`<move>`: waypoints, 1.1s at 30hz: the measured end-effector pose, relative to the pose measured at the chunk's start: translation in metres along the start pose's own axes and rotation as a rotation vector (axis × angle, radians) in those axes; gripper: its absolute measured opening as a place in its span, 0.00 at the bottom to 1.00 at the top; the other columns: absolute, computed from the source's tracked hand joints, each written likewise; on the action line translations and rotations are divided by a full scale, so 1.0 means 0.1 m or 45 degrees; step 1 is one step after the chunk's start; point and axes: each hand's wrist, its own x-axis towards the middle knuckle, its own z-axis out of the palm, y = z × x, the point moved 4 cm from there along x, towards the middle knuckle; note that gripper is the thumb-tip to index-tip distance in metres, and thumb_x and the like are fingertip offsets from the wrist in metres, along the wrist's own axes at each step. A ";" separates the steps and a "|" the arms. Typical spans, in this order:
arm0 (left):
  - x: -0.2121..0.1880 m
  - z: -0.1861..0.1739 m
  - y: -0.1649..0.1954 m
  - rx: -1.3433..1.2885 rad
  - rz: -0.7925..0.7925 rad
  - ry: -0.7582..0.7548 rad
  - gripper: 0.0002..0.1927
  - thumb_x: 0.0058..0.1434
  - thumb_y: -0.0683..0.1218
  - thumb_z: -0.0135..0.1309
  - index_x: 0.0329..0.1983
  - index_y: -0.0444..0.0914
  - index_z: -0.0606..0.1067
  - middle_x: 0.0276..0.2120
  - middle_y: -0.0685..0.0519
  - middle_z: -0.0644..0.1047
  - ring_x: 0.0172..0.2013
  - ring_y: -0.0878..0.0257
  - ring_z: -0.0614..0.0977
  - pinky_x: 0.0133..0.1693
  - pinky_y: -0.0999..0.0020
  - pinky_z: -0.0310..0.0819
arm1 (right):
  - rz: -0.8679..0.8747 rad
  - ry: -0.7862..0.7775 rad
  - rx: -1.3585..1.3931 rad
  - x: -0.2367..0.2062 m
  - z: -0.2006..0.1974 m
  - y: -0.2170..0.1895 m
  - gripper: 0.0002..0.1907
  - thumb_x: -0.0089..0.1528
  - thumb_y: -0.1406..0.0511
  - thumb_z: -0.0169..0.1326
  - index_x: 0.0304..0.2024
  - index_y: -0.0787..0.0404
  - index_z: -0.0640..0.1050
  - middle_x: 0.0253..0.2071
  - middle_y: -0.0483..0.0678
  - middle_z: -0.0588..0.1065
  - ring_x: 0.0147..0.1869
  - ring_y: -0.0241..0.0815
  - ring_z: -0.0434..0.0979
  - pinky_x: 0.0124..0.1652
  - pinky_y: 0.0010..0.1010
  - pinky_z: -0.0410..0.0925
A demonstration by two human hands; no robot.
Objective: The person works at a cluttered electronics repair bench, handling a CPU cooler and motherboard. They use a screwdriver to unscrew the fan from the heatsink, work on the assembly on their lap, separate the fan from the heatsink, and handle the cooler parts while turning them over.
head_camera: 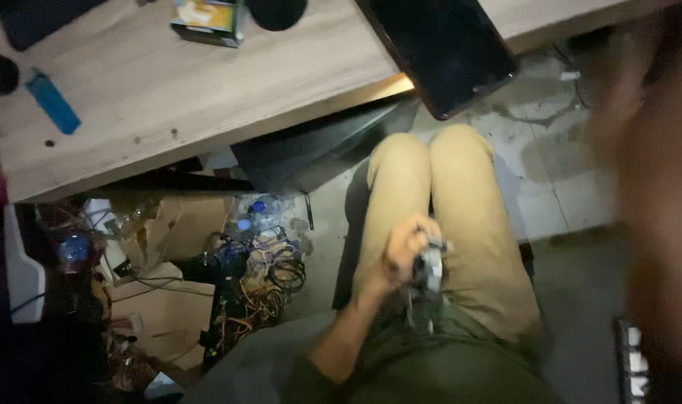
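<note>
Left hand [405, 251] is clamped round a small grey gadget [429, 268], resting it on the tan trousers [468, 224] for support. Right hand [655, 187] is a blur close to the camera, so can't tell its grip. Blue lighter [53, 101] sits near the desk's [206, 97] left edge.

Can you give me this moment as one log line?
left hand: holds small grey part over lap | right hand: blurred, near camera

Dim and grainy throughout, brightest on the far desk [169, 90], deep shadow near left, heavy blur down the right edge.
</note>
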 end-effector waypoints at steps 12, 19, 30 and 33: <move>-0.43 0.33 0.85 1.356 0.193 -0.352 0.11 0.65 0.49 0.52 0.39 0.35 0.73 0.35 0.43 0.74 0.38 0.45 0.77 0.43 0.52 0.69 | 0.818 -0.756 1.144 -2.75 1.58 -0.51 0.08 0.63 0.64 0.56 0.41 0.61 0.80 0.29 0.47 0.82 0.34 0.35 0.78 0.38 0.30 0.72; -0.49 0.26 0.81 1.202 0.093 -0.637 0.09 0.66 0.45 0.49 0.43 0.35 0.73 0.36 0.43 0.75 0.39 0.43 0.78 0.44 0.52 0.73 | 0.647 -0.830 1.270 -2.89 1.74 -0.65 0.07 0.62 0.65 0.58 0.37 0.63 0.77 0.26 0.48 0.80 0.30 0.36 0.76 0.34 0.32 0.71; -1.07 -0.72 -0.11 0.956 -0.262 0.094 0.21 0.76 0.49 0.33 0.46 0.32 0.75 0.39 0.44 0.77 0.41 0.47 0.77 0.47 0.56 0.71 | 0.620 -0.760 1.347 -3.13 1.90 -0.38 0.12 0.59 0.66 0.60 0.45 0.63 0.83 0.38 0.47 0.83 0.40 0.37 0.84 0.42 0.31 0.76; -1.19 -0.19 -0.39 1.528 0.428 0.313 0.22 0.82 0.48 0.29 0.56 0.30 0.72 0.49 0.38 0.76 0.49 0.45 0.77 0.53 0.57 0.70 | 0.521 -0.515 1.573 -3.20 2.06 -0.64 0.14 0.58 0.69 0.63 0.47 0.67 0.84 0.42 0.49 0.86 0.47 0.38 0.82 0.48 0.31 0.73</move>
